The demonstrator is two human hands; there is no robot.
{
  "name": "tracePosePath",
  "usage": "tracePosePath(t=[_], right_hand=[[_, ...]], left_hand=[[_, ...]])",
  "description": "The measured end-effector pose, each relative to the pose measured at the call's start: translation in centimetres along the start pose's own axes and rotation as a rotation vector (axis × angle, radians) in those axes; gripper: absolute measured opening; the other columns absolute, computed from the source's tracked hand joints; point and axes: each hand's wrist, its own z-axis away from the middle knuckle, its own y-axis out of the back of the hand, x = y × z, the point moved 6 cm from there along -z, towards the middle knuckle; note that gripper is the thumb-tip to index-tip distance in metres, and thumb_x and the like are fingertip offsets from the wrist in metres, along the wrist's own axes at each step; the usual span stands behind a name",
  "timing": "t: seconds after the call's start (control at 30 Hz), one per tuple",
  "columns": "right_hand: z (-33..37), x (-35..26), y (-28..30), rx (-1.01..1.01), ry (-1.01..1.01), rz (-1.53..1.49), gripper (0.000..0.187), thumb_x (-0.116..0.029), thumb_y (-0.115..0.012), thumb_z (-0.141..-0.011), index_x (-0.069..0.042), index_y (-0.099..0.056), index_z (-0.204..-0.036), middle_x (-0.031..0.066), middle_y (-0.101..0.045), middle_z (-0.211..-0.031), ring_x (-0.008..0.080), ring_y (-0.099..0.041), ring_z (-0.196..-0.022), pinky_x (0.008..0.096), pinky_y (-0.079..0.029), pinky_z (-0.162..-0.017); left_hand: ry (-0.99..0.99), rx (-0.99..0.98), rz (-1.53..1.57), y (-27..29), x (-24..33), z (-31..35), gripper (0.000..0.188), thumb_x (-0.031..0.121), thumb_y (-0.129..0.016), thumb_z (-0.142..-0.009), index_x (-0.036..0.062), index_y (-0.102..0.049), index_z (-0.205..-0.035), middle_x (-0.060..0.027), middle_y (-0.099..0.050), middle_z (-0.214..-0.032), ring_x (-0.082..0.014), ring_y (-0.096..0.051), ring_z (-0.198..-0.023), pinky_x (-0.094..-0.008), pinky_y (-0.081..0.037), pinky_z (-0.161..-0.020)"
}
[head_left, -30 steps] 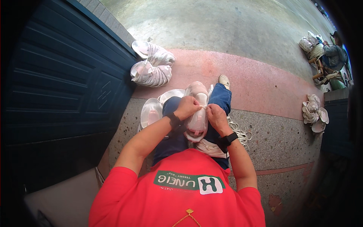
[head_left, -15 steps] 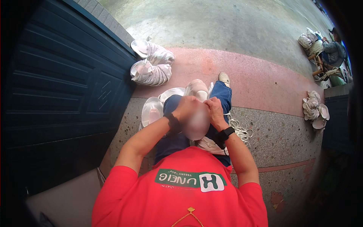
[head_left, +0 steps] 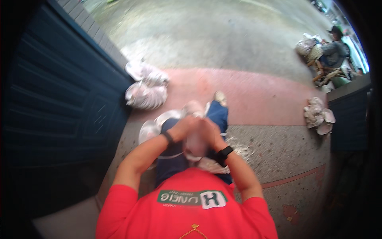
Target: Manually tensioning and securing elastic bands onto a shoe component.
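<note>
Over my lap, my left hand (head_left: pixel 188 126) and my right hand (head_left: pixel 209 133) meet with fingers closed at the top of a pale pink rounded shoe part (head_left: pixel 195 146). Motion blur hides the fingertips and the part's details. A thin pale strand (head_left: pixel 173 155) crosses my left thigh beside it. Just beyond my hands rests a pale pink shoe piece (head_left: pixel 192 107). White, oval shoe parts (head_left: pixel 149 131) lie beside my left knee. Off-white material (head_left: pixel 214 165) lies across my lap, under the held part.
Nested bundles of pale shoe parts (head_left: pixel 146 95) stand against the dark blue door (head_left: pixel 67 99) at left. Loose white laces (head_left: pixel 240 150) hang by my right thigh. Another shoe-part bundle (head_left: pixel 319 115) sits at right. Farther right, a person in a dark cap (head_left: pixel 336 49) sits beside bundles.
The view has shifted, so the surroundings appear further left and mostly lower. My hands have drawn closer together on the shoe part. A thin strand now shows over my left thigh.
</note>
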Motion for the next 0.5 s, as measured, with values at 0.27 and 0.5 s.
tracePosePath(t=[0.27, 0.5], right_hand=[[5.7, 2.3, 12.6, -0.183, -0.401, -0.283, 0.034, -0.022, -0.075, -0.094, -0.001, -0.069, -0.12, 0.007, -0.071, -0.094, 0.0167, -0.067, -0.08, 0.0318, -0.053, -0.069], [20.6, 12.7, 32.1, 0.62, -0.543, -1.262, 0.012, -0.02, -0.07, -0.101, -0.011, -0.065, -0.095, -0.0072, -0.045, -0.063, 0.0061, -0.042, -0.052, 0.0285, -0.047, -0.056]], left_hand=[[0.587, 0.345, -0.199, 15.9, -13.7, 13.3, 0.021, 0.019, -0.052, -0.101, 0.0078, -0.059, -0.117, -0.0145, -0.065, -0.1, -0.031, -0.063, -0.092, -0.0446, -0.05, -0.079], [1.153, 1.223, 0.074, 42.0, -21.2, 47.3, 0.026, 0.031, -0.05, -0.106, 0.014, -0.057, -0.124, -0.0066, -0.066, -0.109, -0.0225, -0.063, -0.099, -0.0421, -0.05, -0.08]])
